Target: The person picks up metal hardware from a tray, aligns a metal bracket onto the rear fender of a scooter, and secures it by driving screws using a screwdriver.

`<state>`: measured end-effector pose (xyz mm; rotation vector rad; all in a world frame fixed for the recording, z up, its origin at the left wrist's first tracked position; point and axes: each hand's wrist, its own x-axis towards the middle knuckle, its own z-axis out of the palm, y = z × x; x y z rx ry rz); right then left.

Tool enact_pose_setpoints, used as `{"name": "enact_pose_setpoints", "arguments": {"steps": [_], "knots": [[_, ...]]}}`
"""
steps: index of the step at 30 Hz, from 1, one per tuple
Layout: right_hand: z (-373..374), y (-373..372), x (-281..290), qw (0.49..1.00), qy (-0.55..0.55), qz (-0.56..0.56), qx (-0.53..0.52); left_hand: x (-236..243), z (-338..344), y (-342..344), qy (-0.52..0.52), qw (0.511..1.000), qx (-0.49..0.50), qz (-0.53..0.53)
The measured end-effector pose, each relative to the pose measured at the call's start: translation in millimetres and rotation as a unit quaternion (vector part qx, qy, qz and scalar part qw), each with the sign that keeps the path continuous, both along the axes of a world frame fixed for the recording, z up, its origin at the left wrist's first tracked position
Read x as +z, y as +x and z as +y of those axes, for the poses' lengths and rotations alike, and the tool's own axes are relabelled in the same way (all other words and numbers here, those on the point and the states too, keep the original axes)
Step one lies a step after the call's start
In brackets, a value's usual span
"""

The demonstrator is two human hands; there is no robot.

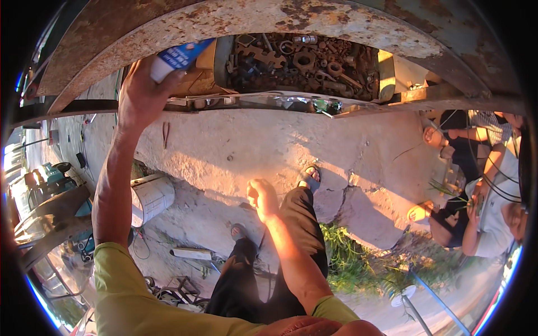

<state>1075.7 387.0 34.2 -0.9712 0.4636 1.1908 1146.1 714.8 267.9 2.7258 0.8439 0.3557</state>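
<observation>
At the near edge, the person is wearing a yellow-green shirt [168, 308], dark trousers [302, 224] and sandals, and is standing on a pale, cracked floor [381, 140]. On the near right, green plants [350, 252] are growing beside the broken floor edge.

The right hand [262, 199] is hanging over the floor in front of the legs, its fingers curling into a loose fist; whether anything is lying inside it cannot be told. To the left, a white bucket [152, 199] is sitting just beside the left forearm. Further to the right, people [493, 179] are sitting or crouching; one is wearing a pale shirt.

Farther off on the left, a slim reddish tool [166, 134] is lying on the floor. Beyond it, the left hand [143, 92] is gripping a blue and white container [180, 56], thumb along its near side. The container is showing just left of an open box [223, 63], which is holding rusty nuts, bolts and other metal parts [305, 61]. At the far side, a rusty curved beam [263, 22] is arching across.
</observation>
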Motion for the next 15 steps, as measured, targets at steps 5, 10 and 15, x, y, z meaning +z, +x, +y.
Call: {"name": "enact_pose_setpoints", "arguments": {"steps": [5, 10, 15], "knots": [[3.9, -0.6, -0.4, 1.0, -0.009, -0.004, 0.009, -24.3, 40.6, -21.9, 0.103, 0.995, -0.006, -0.005], [5.3, 4.3, -1.0, 1.0, -0.013, -0.001, 0.016, -15.7, 15.1, -2.6, 0.09, 0.995, -0.04, -0.027], [9.9, 7.9, -0.1, 1.0, -0.014, -0.004, 0.01, -13.2, -64.0, 73.9, -0.055, 0.963, -0.256, -0.055]]}}
